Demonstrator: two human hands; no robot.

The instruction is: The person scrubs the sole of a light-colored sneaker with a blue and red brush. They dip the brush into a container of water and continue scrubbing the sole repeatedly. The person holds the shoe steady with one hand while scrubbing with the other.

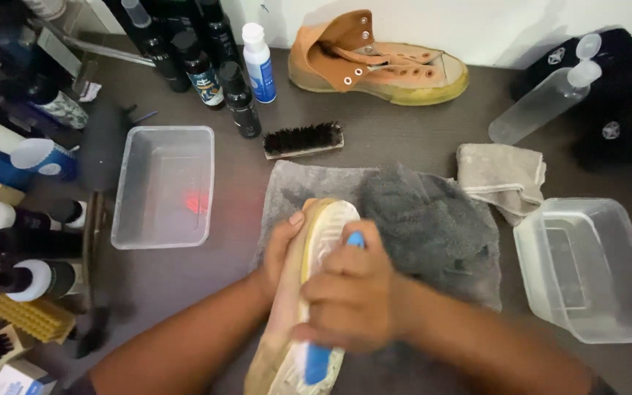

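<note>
Shoe point(309, 292) lies on the towel point(433, 227) at centre — one tub point(162, 186) left, another tub point(587, 271) right, bristle brush point(303, 139) and second shoe point(378, 62) behind.

- we count two tan shoes: one in our hands point(309, 292), one by the wall point(382, 62)
- two clear plastic tubs point(162, 183) point(587, 271)
- two grey towels point(433, 219) point(502, 175)
- one dark bristle brush point(303, 139)

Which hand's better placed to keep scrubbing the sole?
Right. The right hand already grips the blue brush against the shoe sole; the left hand is busy holding that shoe from its side.
</note>
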